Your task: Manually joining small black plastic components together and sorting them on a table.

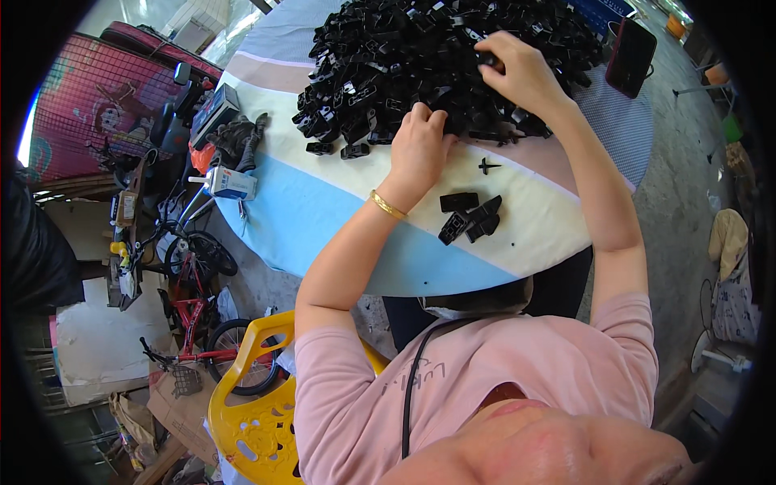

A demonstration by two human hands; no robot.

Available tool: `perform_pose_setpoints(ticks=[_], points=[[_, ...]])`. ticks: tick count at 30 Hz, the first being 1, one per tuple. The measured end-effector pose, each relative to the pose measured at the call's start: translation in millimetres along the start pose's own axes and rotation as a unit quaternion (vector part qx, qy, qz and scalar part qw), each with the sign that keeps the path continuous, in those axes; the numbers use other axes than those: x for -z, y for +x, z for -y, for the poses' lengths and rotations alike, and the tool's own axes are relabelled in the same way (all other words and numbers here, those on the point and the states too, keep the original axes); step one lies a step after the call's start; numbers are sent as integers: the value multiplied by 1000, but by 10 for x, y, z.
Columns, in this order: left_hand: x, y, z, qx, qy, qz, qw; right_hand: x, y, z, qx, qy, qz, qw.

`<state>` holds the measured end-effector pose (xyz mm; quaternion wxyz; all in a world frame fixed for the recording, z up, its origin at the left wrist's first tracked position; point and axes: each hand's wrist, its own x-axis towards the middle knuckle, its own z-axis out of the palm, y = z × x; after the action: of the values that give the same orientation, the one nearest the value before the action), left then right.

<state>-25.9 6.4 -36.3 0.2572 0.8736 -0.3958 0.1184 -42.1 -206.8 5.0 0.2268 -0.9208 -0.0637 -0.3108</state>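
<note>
A large heap of small black plastic parts point(380, 65) covers the far side of the round table. My right hand point(521, 77) is over the heap's right part, pinching a black plastic part point(487, 59) between thumb and fingers. At the heap's near edge, my left hand point(420, 145) has its fingers curled down among the parts; whatever they hold is hidden. Nearer to me on the cloth lies a small group of loose black pieces point(471, 217). A thin cross-shaped black piece point(488, 166) lies between that group and the heap.
The striped tablecloth point(339, 218) covers the table. A phone point(631, 58) stands at the right, near a blue basket point(602, 12). Boxes point(232, 183) and dark cloth point(238, 141) sit along the left edge. A yellow chair point(255, 404) and red bicycle point(190, 303) are at left.
</note>
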Motion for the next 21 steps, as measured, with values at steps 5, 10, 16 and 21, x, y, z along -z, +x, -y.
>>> perform_pose_setpoints(ticks=[5,10,16,21], points=[[18,-87,11,-20,59,1,998,222,-201,351,35,77,187,979],[135,-103,-39,53,-128,-2,990,221,-306,485,4,130,286,949],[342,-67,14,177,-457,138,861,139,-281,569,-79,260,304,913],[387,-42,25,167,-475,143,852,189,-274,587,-83,313,287,901]])
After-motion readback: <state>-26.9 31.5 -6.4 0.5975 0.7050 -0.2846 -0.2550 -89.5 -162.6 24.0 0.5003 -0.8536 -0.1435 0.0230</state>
